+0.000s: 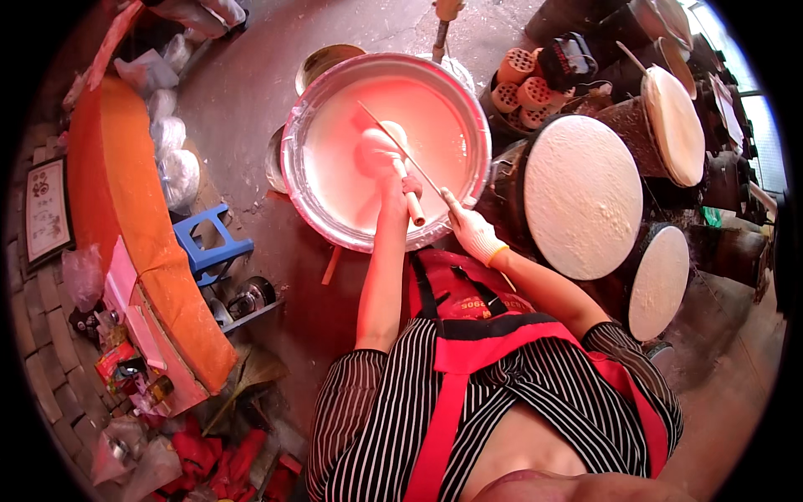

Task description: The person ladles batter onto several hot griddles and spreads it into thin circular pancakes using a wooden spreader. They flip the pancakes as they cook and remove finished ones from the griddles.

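A wide metal basin [290,150] of pale liquid [339,182] stands before me, tinted red by the light. My left hand [394,189] reaches over it and is closed around a light tubular handle [410,197]. Beyond this handle a rounded, pale ladle-like end [382,141] sits at the liquid's surface; its exact shape is unclear. My right hand [469,227], in a whitish knit glove with a yellow cuff, holds a thin stick [408,154]. The stick slants across the basin, above the handle. Close to my right hand is a large drum stove whose round top [583,197] bears a pale, lumpy layer.
Two more pale-topped drums [659,283] [676,128] stand at the right. Perforated coal briquettes [534,93] fill a container behind them. Along the left runs an orange-covered table [128,188], with a blue plastic stool [213,241] beside it. A person's legs [197,16] show at top left.
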### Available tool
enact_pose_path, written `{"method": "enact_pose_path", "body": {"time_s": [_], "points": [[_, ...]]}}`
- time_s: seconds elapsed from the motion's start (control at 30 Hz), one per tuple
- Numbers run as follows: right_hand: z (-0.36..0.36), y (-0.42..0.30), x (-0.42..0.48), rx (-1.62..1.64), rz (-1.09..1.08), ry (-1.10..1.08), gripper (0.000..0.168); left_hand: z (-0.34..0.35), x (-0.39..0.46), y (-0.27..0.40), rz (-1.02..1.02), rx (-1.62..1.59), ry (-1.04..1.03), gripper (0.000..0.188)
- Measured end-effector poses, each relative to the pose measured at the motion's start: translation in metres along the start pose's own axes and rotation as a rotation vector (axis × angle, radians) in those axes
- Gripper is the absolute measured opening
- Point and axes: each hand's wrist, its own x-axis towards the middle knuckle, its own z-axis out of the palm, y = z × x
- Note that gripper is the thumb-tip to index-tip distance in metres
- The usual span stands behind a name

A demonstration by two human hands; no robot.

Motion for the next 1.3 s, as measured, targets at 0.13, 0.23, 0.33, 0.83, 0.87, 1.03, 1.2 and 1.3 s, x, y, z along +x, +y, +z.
{"method": "enact_pose_path", "body": {"time_s": [0.13,0.23,0.33,0.83,0.87,1.03,1.2,1.3], "points": [[-0.028,0.009,-0.076,0.089,-0.175,0.057,0.061,0.044,-0.068,-0.058,0.357,0.202,-0.163,0.014],[-0.046,0.017,-0.115,0.149,-0.306,0.098,0.062,0.083,-0.137,-0.101,0.555,0.381,-0.176,0.024],[-0.087,0.004,-0.136,0.153,-0.428,0.198,0.062,0.131,-0.21,-0.146,0.74,0.695,-0.217,0.024],[-0.138,-0.036,-0.16,-0.252,-0.427,0.764,0.074,0.22,-0.333,-0.114,0.125,0.928,0.088,0.03],[-0.126,-0.027,-0.178,-0.216,-0.384,0.743,0.073,0.203,-0.323,-0.113,0.041,0.922,0.091,0.03],[-0.071,0.039,-0.307,0.012,-0.287,0.918,0.064,0.142,-0.302,-0.201,-0.252,0.939,0.061,0.032],[-0.007,0.059,-0.448,-0.012,-0.014,1.175,0.061,0.108,-0.283,-0.313,-0.818,0.956,0.129,0.036],[0.021,0.066,-0.521,-0.005,0.148,1.392,0.05,0.095,-0.266,-0.409,-1.143,0.97,0.178,0.037]]}}
